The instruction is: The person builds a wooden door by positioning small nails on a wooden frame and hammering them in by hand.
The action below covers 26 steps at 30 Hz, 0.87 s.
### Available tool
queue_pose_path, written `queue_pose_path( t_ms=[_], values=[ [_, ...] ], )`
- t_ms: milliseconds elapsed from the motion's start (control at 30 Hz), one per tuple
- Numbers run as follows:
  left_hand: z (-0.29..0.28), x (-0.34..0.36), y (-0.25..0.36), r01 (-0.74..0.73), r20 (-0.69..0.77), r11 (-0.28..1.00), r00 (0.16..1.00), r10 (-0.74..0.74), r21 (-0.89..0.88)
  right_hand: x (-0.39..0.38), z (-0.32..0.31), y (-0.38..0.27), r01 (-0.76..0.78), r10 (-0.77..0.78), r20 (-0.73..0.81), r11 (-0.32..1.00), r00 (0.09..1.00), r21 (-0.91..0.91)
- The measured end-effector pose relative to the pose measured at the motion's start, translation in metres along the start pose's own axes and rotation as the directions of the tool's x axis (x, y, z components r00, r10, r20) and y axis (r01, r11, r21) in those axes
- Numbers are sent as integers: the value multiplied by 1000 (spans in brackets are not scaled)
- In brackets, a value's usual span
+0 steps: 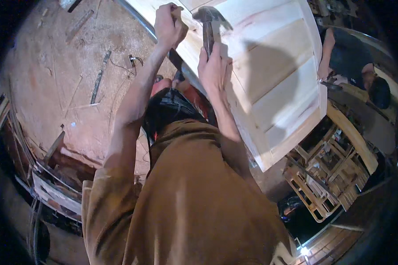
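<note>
A claw hammer (pixel 208 32) is gripped by its dark handle in my right hand (pixel 215 68), its metal head pointing away from me over a pale wooden panel (pixel 269 57). Just left of the hammer head, my left hand (pixel 169 27) hovers near the panel's left border with its fingers curled into a pinch. Whatever those fingers hold, if anything, is too small to make out. The panel is made of framed boards with visible joints, and a dark shadow falls across its middle.
At the right edge of the panel, another person (pixel 351 55) works with both hands near a dark tool (pixel 331 85). Wooden frames (pixel 325 176) are piled at lower right. Left, a dark strip (pixel 101 77), a cable and wood scraps lie on the dusty floor (pixel 53 48).
</note>
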<state>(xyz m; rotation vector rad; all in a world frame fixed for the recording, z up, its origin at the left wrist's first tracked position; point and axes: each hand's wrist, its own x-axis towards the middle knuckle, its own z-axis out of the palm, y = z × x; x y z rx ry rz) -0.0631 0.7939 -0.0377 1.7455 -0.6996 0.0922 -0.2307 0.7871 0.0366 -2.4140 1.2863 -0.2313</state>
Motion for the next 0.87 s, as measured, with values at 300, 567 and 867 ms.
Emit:
queue_pose_path(
  t_ms=[300,567,867],
  values=[
    [27,1,-34,25,143,999,989,-22,-19,-16,-9,37,-94,92,-44,994,995,-47],
    [33,7,-43,271,510,942,849,-138,-197,-82,19,48,-11,12,3,987,1000,-158],
    [84,-8,106,-370,864,821,89,496,-434,-85,17,55,-18,32,122,993,992,-116]
  ],
)
